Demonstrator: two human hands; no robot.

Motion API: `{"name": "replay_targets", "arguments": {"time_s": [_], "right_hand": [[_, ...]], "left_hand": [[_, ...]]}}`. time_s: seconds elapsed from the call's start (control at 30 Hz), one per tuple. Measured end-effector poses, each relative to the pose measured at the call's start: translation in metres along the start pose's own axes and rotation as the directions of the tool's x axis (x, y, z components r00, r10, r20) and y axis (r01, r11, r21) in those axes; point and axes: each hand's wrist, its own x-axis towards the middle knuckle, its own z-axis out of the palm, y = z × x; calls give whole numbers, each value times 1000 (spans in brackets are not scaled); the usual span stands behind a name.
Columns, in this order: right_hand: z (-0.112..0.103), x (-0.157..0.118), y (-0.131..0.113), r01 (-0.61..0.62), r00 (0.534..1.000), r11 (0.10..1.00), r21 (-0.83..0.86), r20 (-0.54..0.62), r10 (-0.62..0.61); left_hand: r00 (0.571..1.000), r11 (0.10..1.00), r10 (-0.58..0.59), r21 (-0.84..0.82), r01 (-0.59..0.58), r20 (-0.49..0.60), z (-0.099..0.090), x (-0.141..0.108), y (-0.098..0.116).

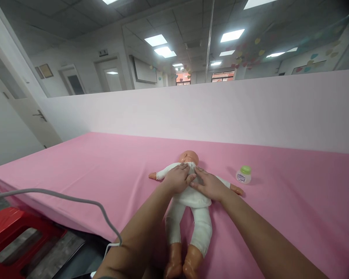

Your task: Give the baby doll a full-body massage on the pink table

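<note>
A baby doll (pixel 192 199) in white clothes lies on its back on the pink-covered table, head away from me and legs towards me. My left hand (pixel 178 179) rests flat on one side of its chest, fingers stretched towards the shoulder. On the other side of the chest lies my right hand (pixel 211 184), also flat with its fingers extended. Both thumbs point inward over the middle of the chest. The doll's arms spread out to the sides. To the right of its outstretched hand stands a small clear jar (pixel 244 175) with a green lid.
The pink cloth (pixel 104 162) covers a wide table against a low white wall (pixel 192 112) with glass above. A grey cable (pixel 75 198) loops beside my left arm. A red stool (pixel 14 232) stands at the lower left, and a door (pixel 26 104) is farther left.
</note>
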Motion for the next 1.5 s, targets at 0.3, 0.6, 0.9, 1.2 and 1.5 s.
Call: {"name": "replay_targets", "arguments": {"time_s": [0.3,0.6,0.9,1.2,1.5], "right_hand": [[6,-2,0,19,1000,999,30,22,-20],[-7,18,1,-40,999,999,7,13,40],[3,15,10,-44,998,997,60,44,42],[-3,-29,-4,-124,991,987,100,-36,128],[22,-49,-25,-324,945,933,157,0,328]], "left_hand": [[998,999,-34,-1,34,48,6,-1,-5],[998,998,-36,57,33,51,2,19,-13],[995,999,-54,3,54,89,9,13,-13],[974,964,-224,-150,220,-11,0,-50,2],[937,827,-349,-467,315,13,29,-78,12]]}}
